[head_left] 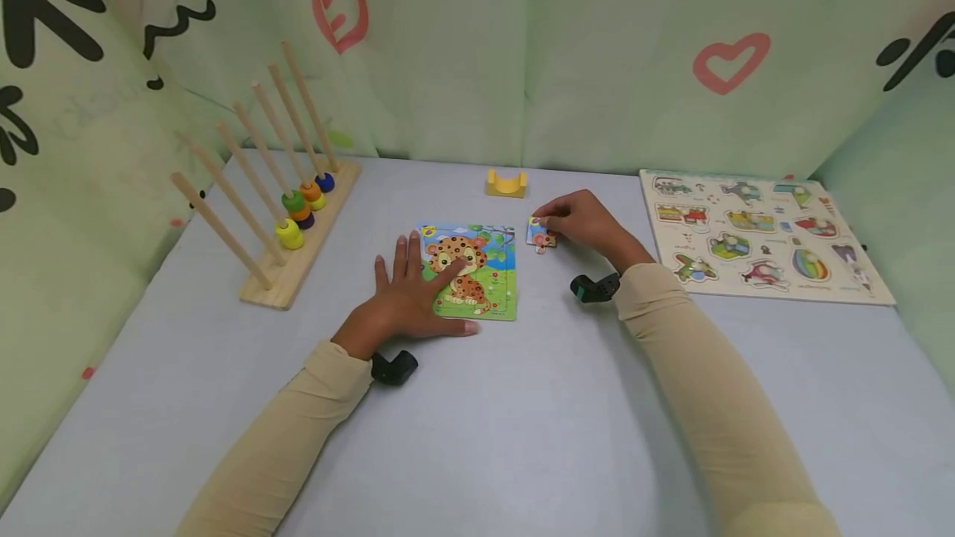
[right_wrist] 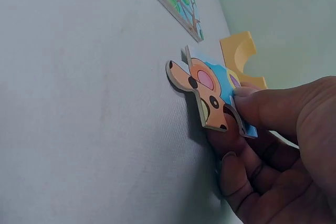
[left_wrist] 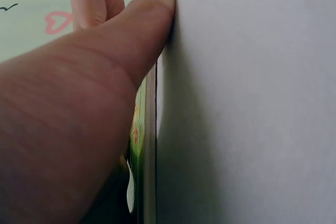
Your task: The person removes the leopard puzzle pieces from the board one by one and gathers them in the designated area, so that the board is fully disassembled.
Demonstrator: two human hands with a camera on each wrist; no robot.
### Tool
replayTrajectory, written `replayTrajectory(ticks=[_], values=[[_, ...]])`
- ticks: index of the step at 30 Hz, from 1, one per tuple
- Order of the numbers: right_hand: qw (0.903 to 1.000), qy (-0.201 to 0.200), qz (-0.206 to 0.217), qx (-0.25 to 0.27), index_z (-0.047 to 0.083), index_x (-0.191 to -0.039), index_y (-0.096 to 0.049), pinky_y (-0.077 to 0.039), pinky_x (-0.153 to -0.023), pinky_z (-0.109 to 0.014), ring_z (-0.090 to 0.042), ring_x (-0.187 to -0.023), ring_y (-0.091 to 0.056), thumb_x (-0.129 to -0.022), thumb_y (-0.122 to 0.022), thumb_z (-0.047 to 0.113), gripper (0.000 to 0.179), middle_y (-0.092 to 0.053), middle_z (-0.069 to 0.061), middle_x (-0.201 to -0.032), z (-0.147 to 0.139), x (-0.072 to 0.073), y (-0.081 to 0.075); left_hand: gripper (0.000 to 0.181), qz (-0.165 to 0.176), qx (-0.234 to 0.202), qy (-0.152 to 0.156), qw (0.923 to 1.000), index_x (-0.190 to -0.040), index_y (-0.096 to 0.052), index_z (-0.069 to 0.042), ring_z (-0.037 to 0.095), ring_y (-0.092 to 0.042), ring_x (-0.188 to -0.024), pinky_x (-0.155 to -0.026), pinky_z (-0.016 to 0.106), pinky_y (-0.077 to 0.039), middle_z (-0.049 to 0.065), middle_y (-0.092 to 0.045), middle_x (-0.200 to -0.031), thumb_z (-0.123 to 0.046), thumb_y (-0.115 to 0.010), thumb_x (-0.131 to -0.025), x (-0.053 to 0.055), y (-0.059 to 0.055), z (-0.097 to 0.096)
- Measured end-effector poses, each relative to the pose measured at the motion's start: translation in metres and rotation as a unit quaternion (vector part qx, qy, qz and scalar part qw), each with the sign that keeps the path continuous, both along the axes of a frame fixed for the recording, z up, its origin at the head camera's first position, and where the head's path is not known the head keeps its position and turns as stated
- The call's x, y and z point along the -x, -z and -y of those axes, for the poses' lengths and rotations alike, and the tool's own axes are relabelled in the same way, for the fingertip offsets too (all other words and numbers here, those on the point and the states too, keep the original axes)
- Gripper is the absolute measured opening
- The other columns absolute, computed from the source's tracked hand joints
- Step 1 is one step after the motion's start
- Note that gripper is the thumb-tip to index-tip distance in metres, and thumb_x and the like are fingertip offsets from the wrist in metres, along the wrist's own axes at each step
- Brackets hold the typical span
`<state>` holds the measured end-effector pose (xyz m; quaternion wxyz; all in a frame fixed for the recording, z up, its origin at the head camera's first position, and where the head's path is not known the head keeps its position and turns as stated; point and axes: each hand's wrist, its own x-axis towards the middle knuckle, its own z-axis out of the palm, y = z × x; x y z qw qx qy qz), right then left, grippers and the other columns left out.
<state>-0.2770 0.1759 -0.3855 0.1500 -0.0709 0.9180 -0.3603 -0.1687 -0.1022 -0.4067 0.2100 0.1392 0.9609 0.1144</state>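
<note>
A jigsaw board with a spotted leopard cub on grass lies flat at mid-table. My left hand rests over its left side, fingers spread and straight, the thumb along the near edge. The left wrist view has that thumb against the board's rim. To the right of the board, my right hand pinches a small jigsaw piece between thumb and fingers. In the right wrist view the piece shows blue sky and part of an orange spotted face, tilted up off the table; fingertips hide its far side.
A wooden peg rack with several coloured rings stands at the left. Behind the board sits a yellow arched block. A large picture puzzle board lies at the right. Green printed curtains enclose the table.
</note>
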Motion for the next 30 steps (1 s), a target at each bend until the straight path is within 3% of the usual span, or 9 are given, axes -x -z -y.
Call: replayTrajectory(ticks=[7,11,16,20,25,30], values=[[0.9997,-0.02,-0.013,-0.01,0.001,-0.112,-0.071,-0.043,-0.077,-0.032,-0.02,-0.088,-0.055,-0.096,-0.061,0.011,0.022,-0.068,-0.012,-0.105,-0.001,-0.003,0.002,0.103,-0.008,-0.003,0.008,0.9999,-0.156,-0.011,-0.037,0.039,0.032,-0.138,-0.105,0.067,0.012,0.025,0.031,-0.152,-0.081,-0.054,-0.074,0.0,0.001,0.0],[0.9993,-0.027,-0.024,-0.014,-0.001,-0.111,-0.071,-0.043,-0.072,-0.03,-0.019,-0.083,-0.055,-0.096,-0.06,0.009,0.021,-0.068,-0.013,-0.102,0.0,-0.005,0.002,0.1,-0.019,-0.02,0.028,0.9992,-0.157,-0.013,-0.031,0.036,0.032,-0.138,-0.109,0.06,0.009,0.024,0.028,-0.154,-0.077,-0.055,-0.078,0.0,0.0,0.002],[0.9987,-0.025,-0.035,-0.027,-0.001,-0.111,-0.07,-0.042,-0.077,-0.034,-0.023,-0.091,-0.053,-0.096,-0.061,0.011,0.022,-0.067,-0.015,-0.105,0.0,-0.006,0.002,0.098,-0.027,-0.044,0.05,0.9974,-0.157,-0.016,-0.024,0.037,0.027,-0.14,-0.112,0.056,0.005,0.024,0.022,-0.156,-0.072,-0.057,-0.082,0.0,0.0,0.003],[0.9979,-0.025,-0.038,-0.045,0.0,-0.11,-0.069,-0.043,-0.082,-0.037,-0.025,-0.095,-0.054,-0.095,-0.063,0.014,0.022,-0.066,-0.014,-0.104,0.001,-0.004,0.004,0.095,-0.023,-0.059,0.05,0.9968,-0.157,-0.018,-0.027,0.039,0.027,-0.14,-0.111,0.057,0.007,0.025,0.023,-0.155,-0.069,-0.058,-0.083,-0.001,0.0,0.004],[0.9984,-0.004,-0.028,-0.05,0.001,-0.112,-0.068,-0.044,-0.082,-0.038,-0.026,-0.094,-0.054,-0.096,-0.063,0.019,0.024,-0.065,-0.013,-0.105,0.003,-0.002,0.001,0.091,-0.013,-0.075,0.052,0.9957,-0.157,-0.018,-0.03,0.039,0.029,-0.139,-0.11,0.058,0.009,0.025,0.027,-0.154,-0.067,-0.059,-0.084,-0.002,0.0,0.005],[0.9982,0.033,-0.049,-0.008,0.002,-0.121,-0.065,-0.042,-0.086,-0.041,-0.026,-0.102,-0.052,-0.102,-0.051,0.033,0.039,-0.062,-0.013,-0.117,0.011,0.002,-0.016,0.091,-0.007,-0.071,0.049,0.9962,-0.156,-0.018,-0.031,0.038,0.031,-0.139,-0.11,0.057,0.01,0.023,0.028,-0.154,-0.068,-0.058,-0.084,0.0,0.001,0.004]])
